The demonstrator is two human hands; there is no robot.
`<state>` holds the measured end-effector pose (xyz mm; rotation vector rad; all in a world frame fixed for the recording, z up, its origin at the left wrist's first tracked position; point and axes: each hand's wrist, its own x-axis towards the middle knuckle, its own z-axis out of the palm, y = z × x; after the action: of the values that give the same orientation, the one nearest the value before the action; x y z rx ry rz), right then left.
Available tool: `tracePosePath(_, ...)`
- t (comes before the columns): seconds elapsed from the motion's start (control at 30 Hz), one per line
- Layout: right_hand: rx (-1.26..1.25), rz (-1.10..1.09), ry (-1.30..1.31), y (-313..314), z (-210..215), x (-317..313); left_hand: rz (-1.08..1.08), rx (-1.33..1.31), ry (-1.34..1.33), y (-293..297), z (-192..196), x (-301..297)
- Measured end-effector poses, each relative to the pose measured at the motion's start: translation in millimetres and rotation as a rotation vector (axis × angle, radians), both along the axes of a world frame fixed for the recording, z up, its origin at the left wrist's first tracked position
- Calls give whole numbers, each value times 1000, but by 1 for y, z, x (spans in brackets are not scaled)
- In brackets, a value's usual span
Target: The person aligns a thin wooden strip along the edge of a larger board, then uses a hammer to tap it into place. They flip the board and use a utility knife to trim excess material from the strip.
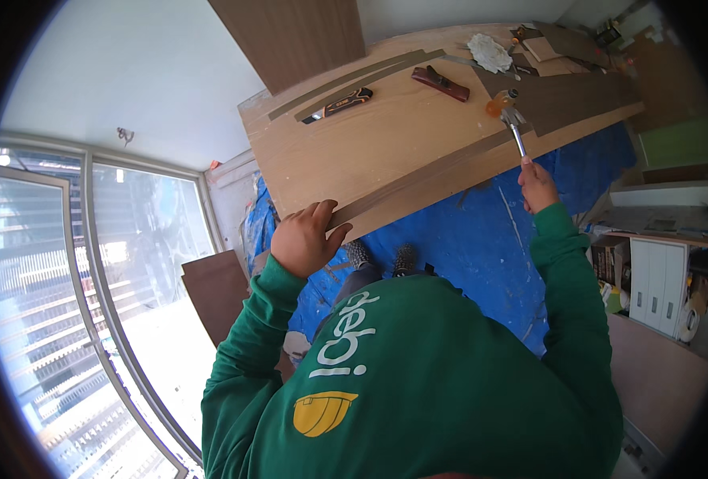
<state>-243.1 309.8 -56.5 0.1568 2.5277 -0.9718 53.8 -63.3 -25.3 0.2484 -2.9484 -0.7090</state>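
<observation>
A long, narrow brown wood strip (pixel 426 177) lies along the near edge of the plywood worktop (pixel 290 164). My left hand (pixel 302 237) is closed around the strip's left end, fingers over the top and thumb at the front. In my right hand (pixel 537 188) is a claw hammer (pixel 517 132) with a metal shaft, gripped low on its handle. The hammer head is near the strip's right end, beside a small bottle with orange contents (pixel 499 104). I cannot tell whether the head touches anything.
Farther back on the worktop lie a utility knife (pixel 338 105), a dark red hand plane (pixel 440 83), thin strips (pixel 362 78) and a crumpled white cloth (pixel 489 53). A brown panel (pixel 290 36) stands behind. Blue sheeting (pixel 481 239) covers the floor; a white cabinet (pixel 659 281) is right.
</observation>
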Motion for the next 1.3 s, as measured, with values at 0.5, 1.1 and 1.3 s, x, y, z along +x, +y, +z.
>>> tracePosePath(0.5,-355,208,-82,-21,-3,31,260,8,-31,-26,16,97)
tracePosePath(1.1,-48,-13,70,-126,10,130,69,845,46,-99,-90,98)
tracePosePath(1.3,84,77,204,-154,3,155,54,895,138,-99,-107,80)
